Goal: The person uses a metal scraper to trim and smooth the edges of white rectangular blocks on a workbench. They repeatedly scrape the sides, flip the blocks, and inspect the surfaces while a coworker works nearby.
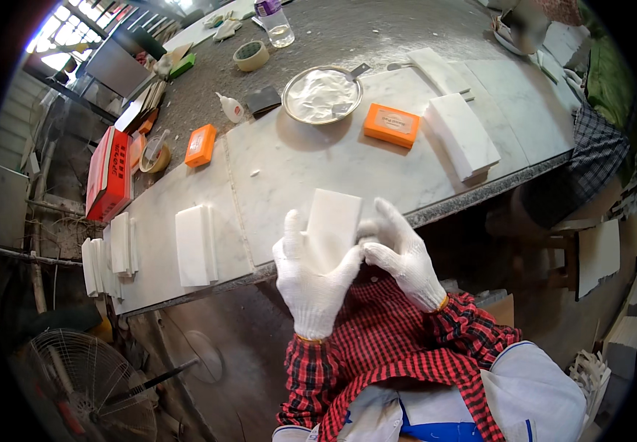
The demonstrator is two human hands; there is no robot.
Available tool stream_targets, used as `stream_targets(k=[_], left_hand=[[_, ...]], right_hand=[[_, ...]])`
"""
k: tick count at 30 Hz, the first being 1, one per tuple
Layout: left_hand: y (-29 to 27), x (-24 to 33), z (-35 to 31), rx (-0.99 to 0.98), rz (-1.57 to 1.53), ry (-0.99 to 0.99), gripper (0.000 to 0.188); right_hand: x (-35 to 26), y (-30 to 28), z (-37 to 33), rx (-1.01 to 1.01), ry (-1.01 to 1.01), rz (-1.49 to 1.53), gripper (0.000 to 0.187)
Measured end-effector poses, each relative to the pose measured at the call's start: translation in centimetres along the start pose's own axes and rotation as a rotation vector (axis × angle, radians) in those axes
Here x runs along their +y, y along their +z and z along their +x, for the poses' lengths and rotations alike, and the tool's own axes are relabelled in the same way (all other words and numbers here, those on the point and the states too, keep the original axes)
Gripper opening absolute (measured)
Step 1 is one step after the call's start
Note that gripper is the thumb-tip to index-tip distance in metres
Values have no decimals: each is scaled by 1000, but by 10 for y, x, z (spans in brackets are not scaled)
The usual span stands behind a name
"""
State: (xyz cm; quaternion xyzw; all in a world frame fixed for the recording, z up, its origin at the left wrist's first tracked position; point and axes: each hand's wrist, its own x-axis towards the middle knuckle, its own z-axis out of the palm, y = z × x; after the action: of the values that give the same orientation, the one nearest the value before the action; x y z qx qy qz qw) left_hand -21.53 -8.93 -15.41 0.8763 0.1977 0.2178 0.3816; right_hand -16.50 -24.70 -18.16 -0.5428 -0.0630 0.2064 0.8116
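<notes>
A white stone tile [335, 219] stands tilted up in front of me, just off the table's front edge. My left hand [311, 283], in a white knit glove, is closed on its lower part, palm up, with the index finger raised along the left side. At the tile's lower right edge is my right hand [407, 261], gloved the same way. Its thumb and bent fingers close at that edge while the index finger sticks up; the fingertips are partly hidden. Beyond the hands, a round metal bowl of white paste [323, 94] has a flat metal scraper [360, 71] on its rim.
Stacked white slabs [462, 136] lie right, more tiles [197, 245] left. Two orange boxes [392, 124] [200, 145], a red box [110, 174], a squeeze bottle [231, 107], tape [250, 55] and a water bottle [275, 23] share the table. A fan [86, 383] stands below; another person's checked sleeve [591, 158] is right.
</notes>
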Motion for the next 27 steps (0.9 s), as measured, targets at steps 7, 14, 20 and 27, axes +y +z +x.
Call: stream_targets(k=[7,14,20,27], left_hand=[[8,30,-14,-426,-492,-175,119],[18,26,-33,-595,-775,-312,125],[22,27,-36,-621,-983,-469,117],[27,28,-47,-614,-1081,-460,111]], right_hand=[[-39,-7,17,95,-98,-449,99],[-50,-25,17,19,-7,-727,95],[-63,-23,24,-25,12,-1169,84],[-48,-39,39,168,-59,-1083,42]])
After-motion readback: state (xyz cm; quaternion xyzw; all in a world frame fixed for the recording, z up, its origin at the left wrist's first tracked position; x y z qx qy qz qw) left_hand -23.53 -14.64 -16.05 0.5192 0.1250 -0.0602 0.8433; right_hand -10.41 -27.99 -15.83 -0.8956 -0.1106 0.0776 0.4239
